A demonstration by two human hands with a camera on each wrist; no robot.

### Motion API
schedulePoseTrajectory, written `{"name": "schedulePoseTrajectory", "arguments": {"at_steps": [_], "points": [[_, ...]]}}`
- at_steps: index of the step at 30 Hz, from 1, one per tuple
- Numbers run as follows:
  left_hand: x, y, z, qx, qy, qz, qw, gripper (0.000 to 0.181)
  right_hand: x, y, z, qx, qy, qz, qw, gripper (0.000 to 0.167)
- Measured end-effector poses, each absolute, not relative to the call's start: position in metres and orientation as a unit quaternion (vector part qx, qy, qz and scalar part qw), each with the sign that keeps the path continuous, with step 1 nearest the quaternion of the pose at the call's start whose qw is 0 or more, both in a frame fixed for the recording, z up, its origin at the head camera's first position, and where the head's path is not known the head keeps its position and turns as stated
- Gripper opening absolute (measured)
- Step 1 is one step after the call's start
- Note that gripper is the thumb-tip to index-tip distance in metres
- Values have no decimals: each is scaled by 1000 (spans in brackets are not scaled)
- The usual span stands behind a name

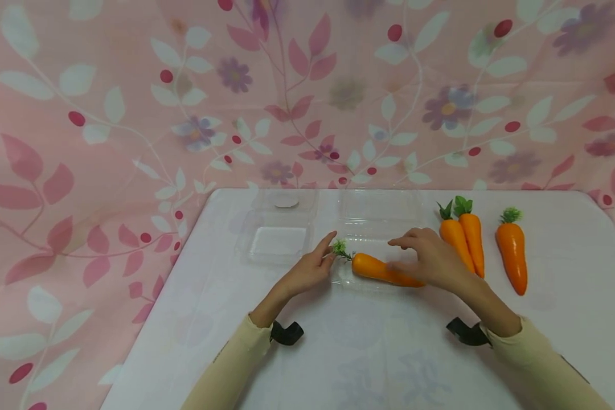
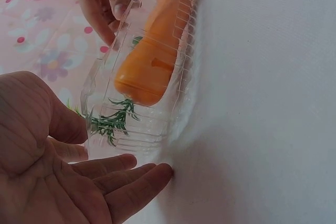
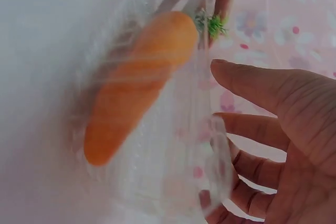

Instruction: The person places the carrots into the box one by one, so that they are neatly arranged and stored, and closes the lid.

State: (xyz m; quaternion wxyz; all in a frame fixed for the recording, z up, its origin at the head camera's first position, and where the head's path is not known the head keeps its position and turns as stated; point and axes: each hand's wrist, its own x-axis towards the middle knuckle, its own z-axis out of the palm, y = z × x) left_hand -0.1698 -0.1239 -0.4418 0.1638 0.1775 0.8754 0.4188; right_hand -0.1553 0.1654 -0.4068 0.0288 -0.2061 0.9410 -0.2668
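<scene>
An orange toy carrot (image 1: 371,266) with a frilly green top lies slantwise in a clear plastic box (image 3: 157,182), whose hinged lid stands open at the back. My left hand (image 1: 310,269) is at the box's left end, beside the carrot's green top (image 2: 113,121). Its fingers (image 2: 131,187) extend fairly straight along the outside of that end. At the other end is my right hand (image 1: 433,259), above the carrot's tip in the head view. The right thumb (image 3: 252,85) is extended near the rim, and the other fingers bend loosely by the box's end wall.
A second clear box (image 1: 279,245) stands open to the left. On the right, two carrots (image 1: 453,239) with leafy tops lie side by side, and another carrot (image 1: 512,256) lies farther right. A floral curtain (image 1: 307,91) hangs behind the white-covered table (image 1: 369,353).
</scene>
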Motion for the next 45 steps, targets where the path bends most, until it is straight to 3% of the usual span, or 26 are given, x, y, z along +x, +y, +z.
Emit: {"name": "schedulePoseTrajectory", "arguments": {"at_steps": [12, 25, 33, 41, 45], "points": [[-169, -123, -442, 176, 876, 418, 165, 58, -151, 199, -398, -176, 947, -265, -35, 52], [-172, -125, -445, 183, 871, 422, 170, 58, -153, 222, -405, -138, 933, -308, -125, 44], [-171, -126, -444, 183, 872, 422, 165, 58, -150, 239, -402, -94, 930, -331, -126, 47], [-170, -126, -445, 184, 871, 425, 166, 58, -150, 258, -413, -94, 928, -317, -173, 43], [-171, -126, -446, 181, 871, 425, 169, 58, -148, 267, -415, -74, 933, -313, -162, 46]]}}
